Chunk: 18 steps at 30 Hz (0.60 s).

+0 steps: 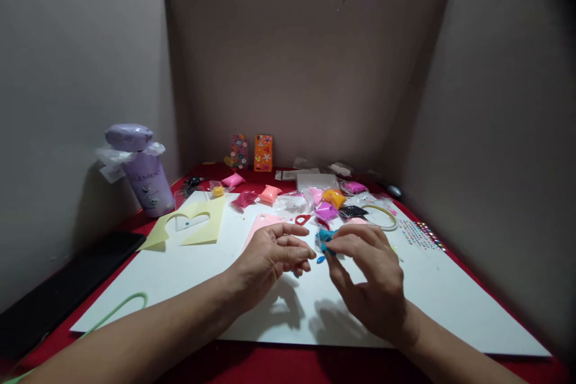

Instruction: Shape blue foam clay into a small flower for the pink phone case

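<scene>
Your right hand [369,279] has the blue lump [324,239]. That grip is clamped on it, with the thumb under it and the fingers on top. The lump is up in front of you, over the white board [180,288], just beside the fingertips of your left hand [272,252]. The left grip has its thumb and fingers close together, but you cannot tell from here if there is something small between them.

The lump looks light, so it should not pull your hand down. It seems soft and squishy, like clay, and it may have a shiny wrap around part of it. Your fingers hide too much to be sure. If it is soft, a hard squeeze could leave dents, so a gentle pinch is best. Hold it by its thick middle, with the flat part of your fingers, not the nails. If there is a wrap, it could be a bit slippery, and a thin edge could tear.

A small blue piece [321,259] shows just under the lump. It looks tiny and easy to squash, so pinch it lightly by its sides.
</scene>
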{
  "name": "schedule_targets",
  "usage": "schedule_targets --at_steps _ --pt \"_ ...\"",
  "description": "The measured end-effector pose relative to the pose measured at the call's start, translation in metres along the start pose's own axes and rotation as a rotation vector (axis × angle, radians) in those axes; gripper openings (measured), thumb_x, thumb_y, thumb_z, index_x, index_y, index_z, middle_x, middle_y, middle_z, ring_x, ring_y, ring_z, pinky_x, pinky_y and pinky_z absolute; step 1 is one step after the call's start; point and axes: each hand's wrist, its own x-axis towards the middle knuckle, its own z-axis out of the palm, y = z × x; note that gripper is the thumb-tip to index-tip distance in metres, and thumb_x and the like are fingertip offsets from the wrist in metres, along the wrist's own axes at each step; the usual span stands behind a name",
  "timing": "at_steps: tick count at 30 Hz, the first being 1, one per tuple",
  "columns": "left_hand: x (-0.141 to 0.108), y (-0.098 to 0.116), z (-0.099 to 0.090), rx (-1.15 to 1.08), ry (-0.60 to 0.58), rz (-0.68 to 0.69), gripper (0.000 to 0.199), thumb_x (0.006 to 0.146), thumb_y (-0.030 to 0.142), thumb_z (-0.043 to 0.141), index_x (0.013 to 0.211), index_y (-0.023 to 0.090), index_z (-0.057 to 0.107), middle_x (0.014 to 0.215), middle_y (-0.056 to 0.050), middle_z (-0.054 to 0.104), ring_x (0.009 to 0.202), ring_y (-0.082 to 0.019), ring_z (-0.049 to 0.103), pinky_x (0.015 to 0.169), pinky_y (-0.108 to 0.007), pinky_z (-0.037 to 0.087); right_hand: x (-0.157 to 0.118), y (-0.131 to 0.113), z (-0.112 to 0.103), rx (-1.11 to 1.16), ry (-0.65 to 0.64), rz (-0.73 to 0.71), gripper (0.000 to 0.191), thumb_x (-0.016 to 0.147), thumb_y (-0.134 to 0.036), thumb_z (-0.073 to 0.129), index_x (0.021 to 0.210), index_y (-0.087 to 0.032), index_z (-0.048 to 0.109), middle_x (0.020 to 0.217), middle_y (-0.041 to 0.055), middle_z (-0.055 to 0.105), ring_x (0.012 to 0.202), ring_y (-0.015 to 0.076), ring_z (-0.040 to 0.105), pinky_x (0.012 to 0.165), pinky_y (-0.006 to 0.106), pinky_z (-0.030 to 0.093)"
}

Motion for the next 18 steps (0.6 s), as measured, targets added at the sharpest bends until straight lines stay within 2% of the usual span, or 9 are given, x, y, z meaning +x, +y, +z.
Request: schedule_targets --at_steps 3,11,18 --pt "0.0015 0.0006 -0.0011 -0.001 0.012 -0.004 0.038 0.062 0.009 0.073 0.095 0.009 0.055 0.069 -0.005 0.066 0.055 -0.012 0.06 0.054 -0.023 0.043 -0.0004 0.0007 -0.0004 0.011 0.021 0.025 0.02 0.071 -0.005 0.06 0.085 -0.018 0.059 0.071 0.0026 0.063 0.078 0.0204 0.057 0.075 0.04 0.041" --pt "0.0023 -0.0003 0.0006 0.032 0.014 0.029 0.037 0.061 0.009 0.073 0.094 0.009 0.057 0.062 -0.003 0.064 0.053 -0.013 0.06 0.053 -0.024 0.043 -0.0012 0.0006 0.0019 -0.007 -0.09 -0.042 0.015 0.073 -0.007 0.06 0.083 -0.018 0.06 0.068 0.0015 0.062 0.077 0.0204 0.056 0.074 0.039 0.038" --pt "0.0012 -0.0019 0.0017 0.045 0.007 0.057 0.037 0.06 0.012 0.074 0.092 0.01 0.057 0.061 -0.003 0.064 0.053 -0.014 0.06 0.054 -0.025 0.043 -0.0047 -0.0016 0.0034 0.154 -0.121 0.197 0.005 0.08 -0.013 0.056 0.08 -0.018 0.058 0.075 0.004 0.059 0.076 0.0192 0.054 0.069 0.036 0.04"
